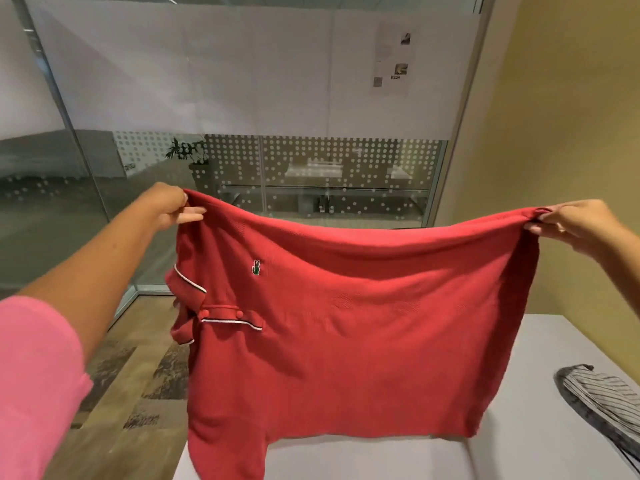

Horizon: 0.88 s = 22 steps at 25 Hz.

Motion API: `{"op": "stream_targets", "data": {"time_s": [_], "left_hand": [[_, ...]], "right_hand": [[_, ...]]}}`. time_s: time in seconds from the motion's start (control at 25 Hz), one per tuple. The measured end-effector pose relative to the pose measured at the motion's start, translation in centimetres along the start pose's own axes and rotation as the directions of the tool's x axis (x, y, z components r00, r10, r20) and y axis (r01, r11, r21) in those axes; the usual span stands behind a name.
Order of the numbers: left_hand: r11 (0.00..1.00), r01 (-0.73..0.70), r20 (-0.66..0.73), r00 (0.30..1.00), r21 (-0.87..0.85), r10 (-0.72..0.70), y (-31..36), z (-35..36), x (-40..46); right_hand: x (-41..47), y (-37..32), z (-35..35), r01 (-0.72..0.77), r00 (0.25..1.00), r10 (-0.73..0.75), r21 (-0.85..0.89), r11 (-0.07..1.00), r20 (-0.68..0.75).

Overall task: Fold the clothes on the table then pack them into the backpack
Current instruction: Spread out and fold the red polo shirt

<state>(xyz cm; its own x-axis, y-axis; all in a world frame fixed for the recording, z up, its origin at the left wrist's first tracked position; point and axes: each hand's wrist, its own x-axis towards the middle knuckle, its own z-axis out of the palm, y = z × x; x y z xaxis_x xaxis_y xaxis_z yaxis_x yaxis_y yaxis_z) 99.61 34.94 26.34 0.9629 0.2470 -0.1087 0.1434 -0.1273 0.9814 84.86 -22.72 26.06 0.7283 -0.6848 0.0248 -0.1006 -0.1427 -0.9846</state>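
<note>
A red polo shirt (346, 323) with a small green logo and white-trimmed collar hangs sideways in the air above the table, its collar toward the left. My left hand (173, 206) pinches the shirt's upper left corner. My right hand (571, 223) pinches its upper right corner. The cloth sags between both hands and its lower edge hangs just over the white table (540, 393). The backpack is not in view.
A grey striped garment (602, 400) lies crumpled at the table's right side. Beyond the table stands a glass partition (311, 168) with dotted film. A yellow wall (571, 133) rises on the right, and patterned floor shows at the left.
</note>
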Motion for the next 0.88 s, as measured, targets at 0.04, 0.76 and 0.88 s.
{"op": "stream_targets", "data": {"time_s": [0.04,0.76,0.88], "left_hand": [[1.0,-0.003,0.001,1.0,-0.031,0.003,0.2,0.9,1.2],[0.936,-0.281,0.238,0.944,0.211,0.229,-10.9,-1.5,4.2],[0.758,-0.244,0.377,0.926,0.605,-0.003,-20.7,-3.1,2.8]], "right_hand": [[1.0,-0.1,1.0,-0.008,1.0,0.009,0.059,0.998,-0.017],[4.0,11.6,1.0,0.004,1.0,-0.004,-0.073,0.997,0.01],[1.0,20.8,-0.2,-0.092,0.987,0.132,-0.344,0.934,0.093]]}}
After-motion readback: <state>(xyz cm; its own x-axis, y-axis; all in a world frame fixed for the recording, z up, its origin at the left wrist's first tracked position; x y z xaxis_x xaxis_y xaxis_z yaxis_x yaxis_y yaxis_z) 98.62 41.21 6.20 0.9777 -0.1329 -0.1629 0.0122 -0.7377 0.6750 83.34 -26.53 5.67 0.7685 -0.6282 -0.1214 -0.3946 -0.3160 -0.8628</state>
